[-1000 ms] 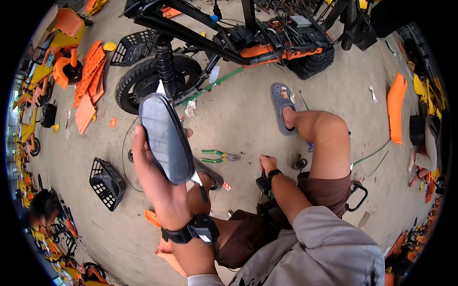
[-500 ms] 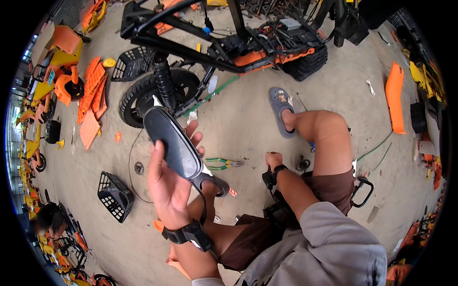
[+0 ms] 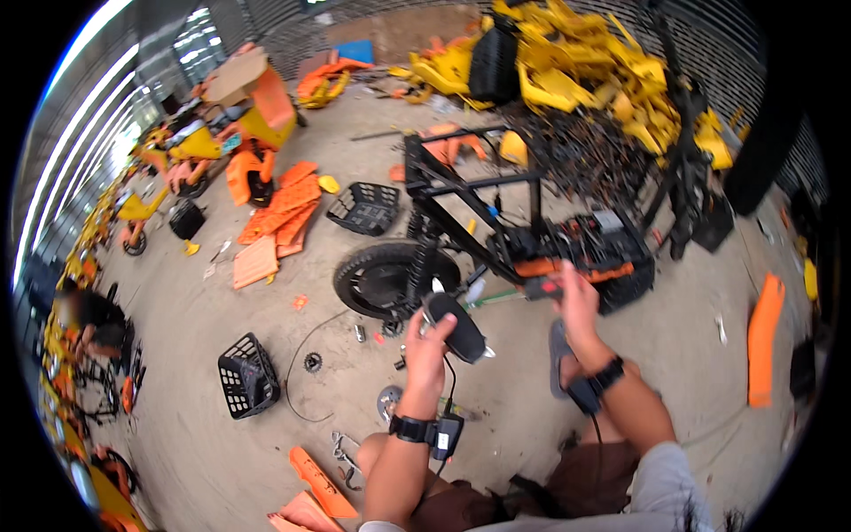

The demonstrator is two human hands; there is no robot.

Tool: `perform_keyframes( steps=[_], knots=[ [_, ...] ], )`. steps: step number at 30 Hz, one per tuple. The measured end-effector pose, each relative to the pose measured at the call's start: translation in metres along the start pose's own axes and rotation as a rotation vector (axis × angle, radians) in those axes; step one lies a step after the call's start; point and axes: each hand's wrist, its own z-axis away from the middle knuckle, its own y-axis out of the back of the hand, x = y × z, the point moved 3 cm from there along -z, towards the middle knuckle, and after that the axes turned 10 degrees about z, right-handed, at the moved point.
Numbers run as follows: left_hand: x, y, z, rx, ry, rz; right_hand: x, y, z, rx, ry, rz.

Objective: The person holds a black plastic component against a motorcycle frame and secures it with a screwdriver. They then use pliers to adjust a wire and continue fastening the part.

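Ideally, I'd steady the black oval part [image 3: 464, 340] the left hand [image 3: 426, 360] grips mid-frame; the right hand [image 3: 581, 315] pinches a red-and-dark piece [image 3: 542, 288].

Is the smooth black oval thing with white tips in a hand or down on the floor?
Held: the left hand grips the black oval thing, its thumb lying over the dark face.

From the mirror [image 3: 456, 332], we are seeing the vehicle [image 3: 510, 241] standing at one o'clock, overlapping panels [image 3: 288, 208] lying at ten, one long panel [image 3: 765, 346] resting at three.
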Motion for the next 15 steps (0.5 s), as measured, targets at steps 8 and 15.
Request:
perform_keyframes(
  steps=[8,15],
  knots=[
    [0.008,-0.016,0.001,-0.013,-0.419,-0.717,-0.027,0.015,0.031,-0.185,-0.035,-0.522],
    [0.011,-0.024,0.004,0.009,-0.634,-0.966,-0.029,0.014,0.044,-0.51,-0.025,-0.471]
  ],
)
